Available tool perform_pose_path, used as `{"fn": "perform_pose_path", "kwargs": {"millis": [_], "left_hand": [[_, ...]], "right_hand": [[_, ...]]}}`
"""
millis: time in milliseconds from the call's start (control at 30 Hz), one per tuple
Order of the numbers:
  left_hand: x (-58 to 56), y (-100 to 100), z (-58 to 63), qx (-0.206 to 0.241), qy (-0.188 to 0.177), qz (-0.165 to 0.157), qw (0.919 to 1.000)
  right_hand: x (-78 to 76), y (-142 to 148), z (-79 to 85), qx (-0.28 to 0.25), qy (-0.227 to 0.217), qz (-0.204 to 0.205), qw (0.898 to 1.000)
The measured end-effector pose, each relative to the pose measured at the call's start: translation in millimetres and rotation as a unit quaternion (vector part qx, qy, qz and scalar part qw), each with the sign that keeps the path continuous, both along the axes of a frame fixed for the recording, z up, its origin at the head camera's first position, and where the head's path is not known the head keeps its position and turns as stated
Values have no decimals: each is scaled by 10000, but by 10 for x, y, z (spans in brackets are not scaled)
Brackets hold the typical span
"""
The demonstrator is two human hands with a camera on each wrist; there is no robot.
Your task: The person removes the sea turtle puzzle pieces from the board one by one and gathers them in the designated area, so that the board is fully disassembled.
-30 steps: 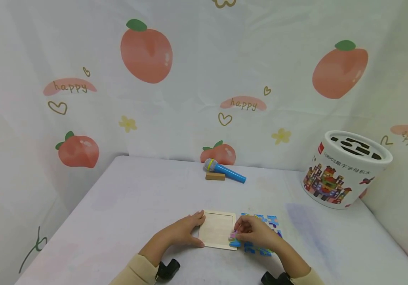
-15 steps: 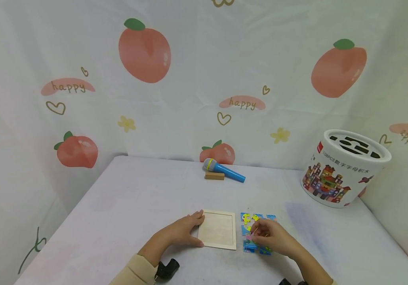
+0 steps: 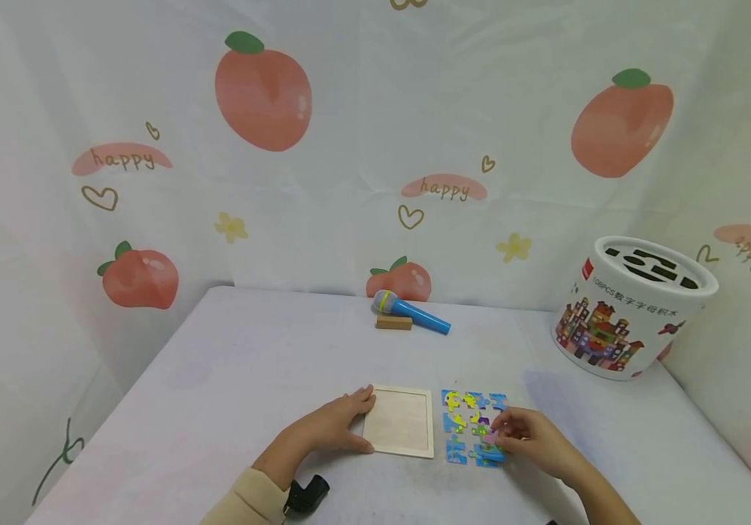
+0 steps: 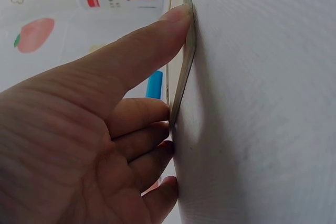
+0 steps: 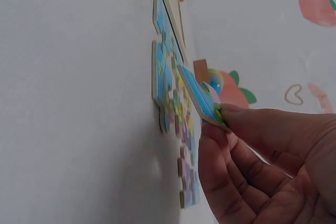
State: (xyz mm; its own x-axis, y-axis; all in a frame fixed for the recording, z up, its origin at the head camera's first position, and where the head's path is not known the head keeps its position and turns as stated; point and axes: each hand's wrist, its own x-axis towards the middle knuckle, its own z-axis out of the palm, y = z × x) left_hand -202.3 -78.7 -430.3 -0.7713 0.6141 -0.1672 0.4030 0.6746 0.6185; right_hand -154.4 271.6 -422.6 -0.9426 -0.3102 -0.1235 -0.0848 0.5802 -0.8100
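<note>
My left hand (image 3: 339, 424) rests against the left edge of a square, pale wooden puzzle tray (image 3: 399, 421), thumb near its lower corner and fingertips at the upper one. The left wrist view shows the thumb (image 4: 152, 45) touching the tray's rim (image 4: 184, 77). Over the right side of several loose jigsaw pieces (image 3: 457, 421), my right hand (image 3: 536, 443) pinches a blue puzzle piece with some pink and green (image 5: 199, 98) between thumb and fingers. That piece is tilted and raised above the others in the right wrist view.
Behind the tray, a blue toy microphone (image 3: 421, 317) lies by a small brown wooden block (image 3: 393, 322). A large white bucket with printed buildings (image 3: 631, 310) stands at the back right. A patterned cloth (image 3: 336, 182) hangs behind the table (image 3: 270, 357).
My right hand has carried the pinched puzzle piece rightward from the tray's right edge, across the loose pieces to their right side. My left hand has stayed at the tray.
</note>
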Motion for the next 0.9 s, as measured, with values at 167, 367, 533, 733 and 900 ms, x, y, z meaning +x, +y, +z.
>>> {"fn": "perform_pose_path", "kwargs": {"millis": [167, 367, 533, 733, 900], "left_hand": [[5, 0, 7, 9, 82, -92, 9999], [0, 1, 10, -2, 36, -49, 10000], [-10, -1, -1, -73, 8, 2, 10000], [-14, -5, -9, -71, 23, -8, 10000], [-10, -4, -11, -69, 0, 12, 10000]], "right_hand": [[38, 101, -11, -67, -69, -95, 9999], [78, 201, -16, -185, -248, -146, 9994], [91, 269, -33, -277, -495, -178, 9982], [89, 320, -70, -310, -741, -265, 9964], [104, 322, -85, -118, -668, -412, 9968]]}}
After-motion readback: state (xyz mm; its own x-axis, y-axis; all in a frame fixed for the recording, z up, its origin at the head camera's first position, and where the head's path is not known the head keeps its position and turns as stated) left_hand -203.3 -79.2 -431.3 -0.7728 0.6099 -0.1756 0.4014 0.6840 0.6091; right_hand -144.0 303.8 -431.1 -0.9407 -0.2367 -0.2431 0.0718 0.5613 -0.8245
